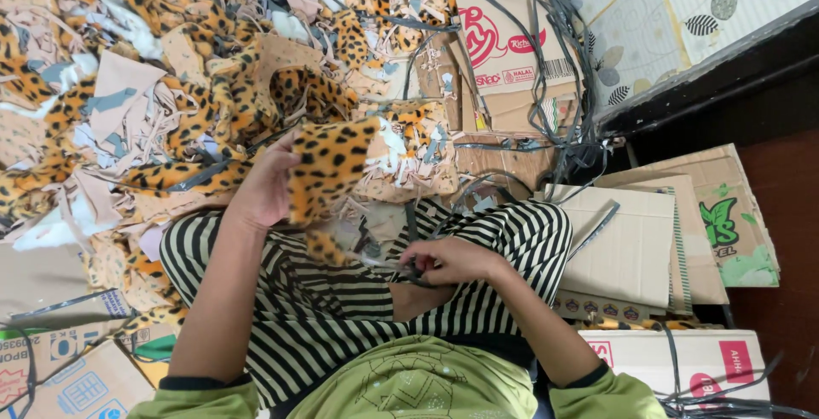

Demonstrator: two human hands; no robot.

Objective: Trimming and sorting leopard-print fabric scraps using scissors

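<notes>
Head view: a leopard-print fabric piece (328,167) is held up over the lap, pinched in the left hand (264,184). The right hand (452,258) is closed around scissors (388,264) just below it. Keeping the fabric taut would likely steady a cut. Leopard-print scraps (171,69) and flattened cardboard (627,244) lie around.

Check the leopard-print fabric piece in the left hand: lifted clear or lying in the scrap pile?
Lifted clear. The left hand holds the leopard-print fabric piece up above the scrap pile, its lower end hanging free.
</notes>
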